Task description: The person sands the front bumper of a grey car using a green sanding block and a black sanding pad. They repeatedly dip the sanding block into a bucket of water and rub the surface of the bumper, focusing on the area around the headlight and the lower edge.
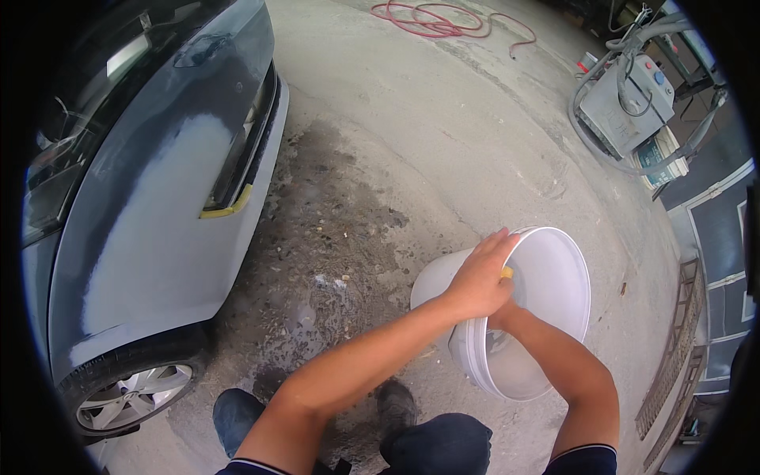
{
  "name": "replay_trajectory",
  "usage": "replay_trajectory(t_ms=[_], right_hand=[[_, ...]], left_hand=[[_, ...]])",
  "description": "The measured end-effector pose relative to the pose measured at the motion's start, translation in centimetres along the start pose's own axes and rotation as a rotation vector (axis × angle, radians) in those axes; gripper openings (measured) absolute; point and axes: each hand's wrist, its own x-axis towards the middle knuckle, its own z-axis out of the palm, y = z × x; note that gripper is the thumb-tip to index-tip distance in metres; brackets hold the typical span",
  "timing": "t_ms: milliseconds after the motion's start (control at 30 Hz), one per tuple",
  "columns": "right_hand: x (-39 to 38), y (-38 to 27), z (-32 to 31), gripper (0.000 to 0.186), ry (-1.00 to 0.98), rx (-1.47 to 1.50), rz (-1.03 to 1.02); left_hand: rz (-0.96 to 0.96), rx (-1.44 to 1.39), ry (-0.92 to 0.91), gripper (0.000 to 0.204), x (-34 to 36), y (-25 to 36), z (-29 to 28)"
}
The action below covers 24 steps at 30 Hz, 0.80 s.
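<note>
- And the left hand (480, 277) is laid across the bucket's rim, fingers outstretched; whether anything is gripped under its palm cannot be told.
- The right hand (499, 315) is dipped into the mouth, mostly hidden, so its grip can't be read either.
- A small yellow piece (507, 272) is glimpsed right beside the hands, at the opening.
- The white plastic bucket (434, 279) is seen on the concrete floor (412, 103), apparently tipped.
- Progress, as judged: handling at the bucket is under way, not finished, with both hands occupied there.
- Over left, the grey car panel (190, 261) is left untouched; a pale patch (146, 222) is already spread across it, but no finished gloss is shown, and yellow tape (228, 207) is still stuck on.
</note>
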Motion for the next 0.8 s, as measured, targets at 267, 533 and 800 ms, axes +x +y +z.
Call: replay_trajectory(t_ms=[267, 533, 800], right_hand=[[5.0, 2.5, 0.4, 0.1, -0.025, -0.182, 0.018], [6.4, 1.2, 1.3, 0.064, 0.112, 0.378, 0.085], [-1.6, -1.1, -12.2, 0.081, 0.451, -0.161, 0.032]], left_hand=[[-0.218, -0.02, -0.164, 0.057, 10.0, -3.9, -4.5], [-0.013, 0.366, 0.203, 0.068, -0.5, -5.6, -5.9], [0.082, 1.11, -0.035, 0.077, -12.7, -6.0, -16.5]])
